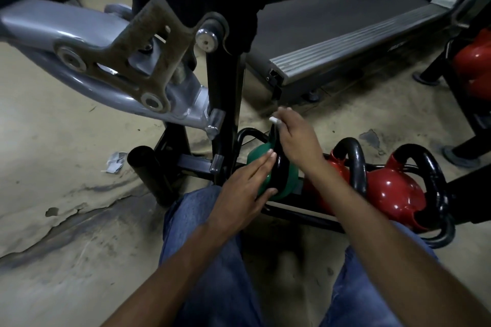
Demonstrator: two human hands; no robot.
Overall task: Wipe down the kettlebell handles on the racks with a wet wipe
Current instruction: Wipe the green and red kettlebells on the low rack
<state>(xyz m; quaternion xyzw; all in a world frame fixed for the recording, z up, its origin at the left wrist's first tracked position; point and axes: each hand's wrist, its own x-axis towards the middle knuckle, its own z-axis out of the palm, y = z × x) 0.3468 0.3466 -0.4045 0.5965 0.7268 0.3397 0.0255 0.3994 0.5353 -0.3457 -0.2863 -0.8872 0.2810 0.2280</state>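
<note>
A green kettlebell (288, 175) with a black handle (279, 164) sits at the left end of a low black rack (300, 216). My left hand (245, 188) lies on the green body with straight fingers, thumb under its side. My right hand (299, 138) is curled round the top of the black handle, holding a white wet wipe (276, 120) that sticks out above the fingers. To the right on the same rack stand two red kettlebells (393, 191) with black handles (353, 159).
A grey exercise machine frame (111, 61) and its black post (225, 103) stand close on the left. A treadmill (332, 24) lies behind. Another rack with a red kettlebell (475, 61) is at the right edge. A paper scrap (115, 163) lies on the worn floor. My knees in jeans are below.
</note>
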